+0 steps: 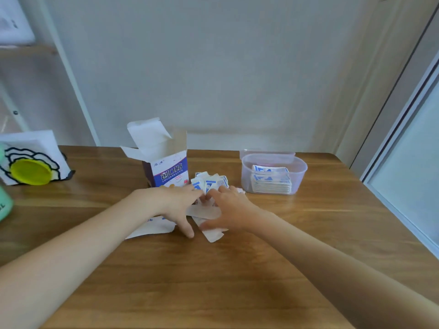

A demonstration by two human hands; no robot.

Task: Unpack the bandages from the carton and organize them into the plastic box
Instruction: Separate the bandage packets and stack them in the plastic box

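Hands, left (177, 205) and right (228, 210), pinched loose bandages (210, 182) on the table (213, 269) between carton (166, 169) and plastic box (299, 172).

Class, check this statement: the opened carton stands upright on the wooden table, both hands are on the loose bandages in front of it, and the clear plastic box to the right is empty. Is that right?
Not quite. The head view shows the clear plastic box already holds a stack of blue-and-white wrapped bandages. The rest stands: the opened blue-and-white carton is upright on the wooden table, and the left hand and right hand are on the loose bandages.
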